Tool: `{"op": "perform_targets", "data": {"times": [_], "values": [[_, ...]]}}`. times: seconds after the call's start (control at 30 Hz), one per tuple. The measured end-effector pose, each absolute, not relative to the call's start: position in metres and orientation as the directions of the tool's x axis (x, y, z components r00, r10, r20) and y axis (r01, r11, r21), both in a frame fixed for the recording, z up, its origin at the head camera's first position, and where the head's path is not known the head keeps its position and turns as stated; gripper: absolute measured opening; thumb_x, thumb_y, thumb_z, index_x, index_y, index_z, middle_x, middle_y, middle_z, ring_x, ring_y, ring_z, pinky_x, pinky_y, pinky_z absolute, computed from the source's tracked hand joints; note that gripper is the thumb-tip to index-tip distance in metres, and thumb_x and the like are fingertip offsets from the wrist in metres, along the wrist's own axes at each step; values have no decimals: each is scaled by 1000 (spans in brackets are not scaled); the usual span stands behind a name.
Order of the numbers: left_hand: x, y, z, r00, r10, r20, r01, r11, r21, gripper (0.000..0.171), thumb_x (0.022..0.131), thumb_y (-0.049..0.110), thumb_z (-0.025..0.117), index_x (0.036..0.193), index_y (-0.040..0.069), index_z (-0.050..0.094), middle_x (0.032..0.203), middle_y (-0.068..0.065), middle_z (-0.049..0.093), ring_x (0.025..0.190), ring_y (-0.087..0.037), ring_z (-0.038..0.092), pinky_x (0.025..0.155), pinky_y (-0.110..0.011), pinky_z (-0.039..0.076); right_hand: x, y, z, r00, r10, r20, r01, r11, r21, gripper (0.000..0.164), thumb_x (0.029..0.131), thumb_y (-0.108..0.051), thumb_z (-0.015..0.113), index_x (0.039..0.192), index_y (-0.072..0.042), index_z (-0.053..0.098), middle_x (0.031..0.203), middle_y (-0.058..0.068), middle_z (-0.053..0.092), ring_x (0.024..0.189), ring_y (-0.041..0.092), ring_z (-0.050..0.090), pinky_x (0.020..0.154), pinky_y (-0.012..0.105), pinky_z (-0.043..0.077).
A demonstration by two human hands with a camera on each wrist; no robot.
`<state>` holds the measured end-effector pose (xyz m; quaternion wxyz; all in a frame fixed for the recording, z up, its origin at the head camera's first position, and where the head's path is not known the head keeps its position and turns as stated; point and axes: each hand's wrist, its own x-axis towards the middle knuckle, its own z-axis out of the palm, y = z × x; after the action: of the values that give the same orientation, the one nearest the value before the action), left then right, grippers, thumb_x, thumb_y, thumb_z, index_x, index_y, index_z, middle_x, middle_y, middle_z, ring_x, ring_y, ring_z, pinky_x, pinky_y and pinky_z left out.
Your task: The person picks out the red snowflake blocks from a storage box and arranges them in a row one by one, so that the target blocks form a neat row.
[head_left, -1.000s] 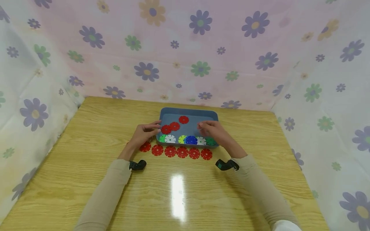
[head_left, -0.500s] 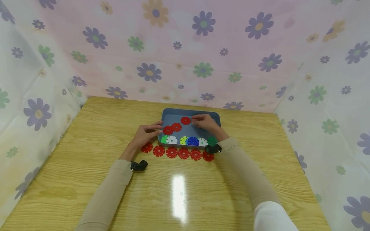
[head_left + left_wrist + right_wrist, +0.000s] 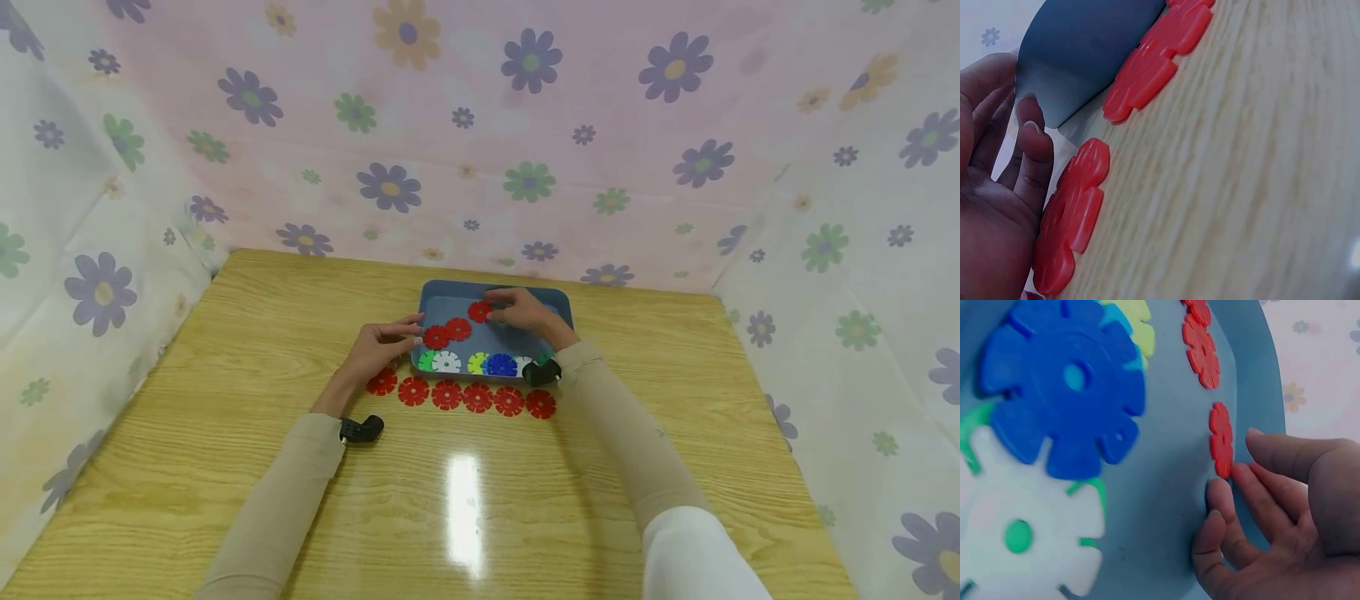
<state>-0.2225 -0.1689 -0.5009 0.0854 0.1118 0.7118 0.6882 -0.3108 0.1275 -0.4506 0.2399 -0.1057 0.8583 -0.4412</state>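
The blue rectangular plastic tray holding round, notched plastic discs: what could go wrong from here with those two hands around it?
The right hand might push the round, notched red plastic disc by its fingertips along the blue rectangular plastic tray rather than lift it, since the disc lies flat.

The left hand is beside the row of red discs in front of the tray, so it could nudge one out of line.

The red notched round discs point(image 3: 477, 397) looked like smooth, glossy plastic, the blue-grey rectangular tray point(image 3: 450, 304) like matt plastic; the yellow-brown wood-grained table point(image 3: 397, 500) shone glossily, and the beige cloth sleeves point(image 3: 281, 492) were matt.
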Motion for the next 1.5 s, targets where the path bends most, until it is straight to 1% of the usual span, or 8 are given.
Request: {"op": "perform_targets", "data": {"times": [0.27,0.57,0.77,0.87,1.0,1.07,1.2,1.5], "values": [[-222,-170,-501,-960,277,30,37,20,999,32,99,8,67,126,-9,68,150,-13,54,108,-2,64,52,-22,38,-316,118,-446,-872,-330,-362,80,634,-769,44,101,-17,62,144,-7,58,141,15,58,119,29,58,108,43,46],[-222,-167,-501,-961,276,30,34,13,999,33,98,6,67,126,-10,67,151,-15,53,113,0,63,53,-23,37,-311,106,-448,-890,-331,-314,-11,703,-711,44,87,-12,81,127,-1,68,115,15,66,101,26,61,93,37,52],[-222,-166,-503,-959,281,32,40,21,999,32,99,7,67,126,-9,68,151,-13,54,108,-2,64,52,-23,38,-308,111,-449,-888,-332,-320,-19,720,-694,35,84,-9,84,116,-1,73,107,12,68,95,22,62,90,34,53],[-222,-167,-503,-959,281,38,44,15,999,32,99,7,66,126,-10,67,151,-14,54,117,-5,63,53,-22,38,-307,115,-448,-881,-347,-322,-25,713,-700,33,82,-9,85,113,-2,75,105,11,70,93,22,63,86,32,53],[-221,-169,-502,-959,280,41,45,10,999,32,99,7,66,127,-10,67,151,-14,53,127,-8,59,52,-22,37,-305,117,-445,-871,-377,-314,-53,708,-704,31,82,-8,85,111,-1,76,104,12,71,93,22,65,84,33,55],[-221,-169,-501,-959,282,42,46,9,999,32,99,7,66,126,-10,67,151,-15,53,126,-9,59,53,-22,37,-303,118,-443,-869,-386,-311,-64,711,-701,31,82,-8,85,111,-1,75,105,12,72,94,23,66,86,34,55],[-220,-168,-502,-957,285,46,50,6,999,32,99,6,66,125,-11,67,150,-16,53,113,-2,63,53,-22,37,-302,119,-443,-863,-399,-312,-83,719,-690,31,84,-7,84,112,1,75,102,12,73,93,22,66,87,34,55],[-222,-168,-503,-958,282,42,45,4,999,33,99,6,66,126,-11,66,150,-15,54,123,-6,61,53,-22,37,-305,129,-445,-835,-456,-309,-131,709,-693,25,92,-11,76,113,2,73,99,11,71,86,18,62,80,29,53]]}}
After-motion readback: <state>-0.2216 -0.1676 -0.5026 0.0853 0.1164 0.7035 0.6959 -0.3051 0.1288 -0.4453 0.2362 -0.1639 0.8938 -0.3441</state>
